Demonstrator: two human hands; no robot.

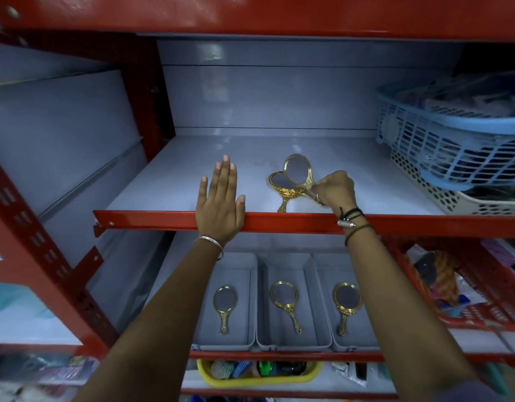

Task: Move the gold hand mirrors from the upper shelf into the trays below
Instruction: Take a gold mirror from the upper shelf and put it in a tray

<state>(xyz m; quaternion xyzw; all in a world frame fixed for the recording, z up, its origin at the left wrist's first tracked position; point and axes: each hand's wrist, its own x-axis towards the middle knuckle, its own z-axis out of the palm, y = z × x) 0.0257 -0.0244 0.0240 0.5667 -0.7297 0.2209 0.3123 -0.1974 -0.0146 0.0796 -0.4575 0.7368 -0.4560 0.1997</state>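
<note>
From the head view, our left hand lies flat and spread wide on the upper shelf, palm down over the red front lip, holding nothing. Our right hand, at about three o'clock from the left, is closed in a pinch on the handle of an oval gold mirror, which is tipped up with its glass toward us. Just beside it at nine o'clock, a heart-shaped gold mirror lies flat on the shelf, its handle pointing to six o'clock and reaching the lip; the two frames overlap in this view, and we cannot tell if they touch.

Below, at six o'clock, three grey trays sit side by side: the left tray, the middle tray and the right tray. Each already holds one gold mirror lying flat.

We judge the main risk to be the thin pinch on an ornate handle: the heavy head could swing and slip out as the mirror clears the lip. Dragging it sideways could also nudge the heart-shaped mirror off the edge. The blue basket at three o'clock leaves little room on that side.
</note>
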